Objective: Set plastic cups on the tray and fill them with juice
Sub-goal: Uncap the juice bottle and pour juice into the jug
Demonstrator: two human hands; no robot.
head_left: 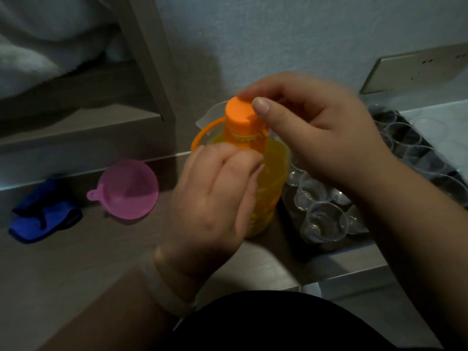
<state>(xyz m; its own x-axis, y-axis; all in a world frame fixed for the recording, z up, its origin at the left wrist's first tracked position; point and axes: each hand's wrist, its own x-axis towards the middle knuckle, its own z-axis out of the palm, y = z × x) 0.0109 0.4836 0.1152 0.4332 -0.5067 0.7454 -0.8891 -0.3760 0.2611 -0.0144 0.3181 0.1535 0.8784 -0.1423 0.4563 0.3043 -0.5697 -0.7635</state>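
Right now I am watching the bottle of juice standing upright on the counter just in front of me, its long axis running straight up, so the cap is pointing towards the camera. My left hand is wrapping round the bottle's body from the near left side, fingers curling against the shoulder and bracing it. My right hand is arching in from the right and pinching the cap, thumb on the near edge and fingers round the far side. It is the hand on the cap, so I am judging that it does the twisting about that upright axis while the left is holding firm. The cap is sitting square on the neck, so I am taking it as not yet off. The cups are standing on the tray just right of the bottle, below my right wrist, looking empty as far as I can tell, so pouring is going to mean tipping the neck rightwards
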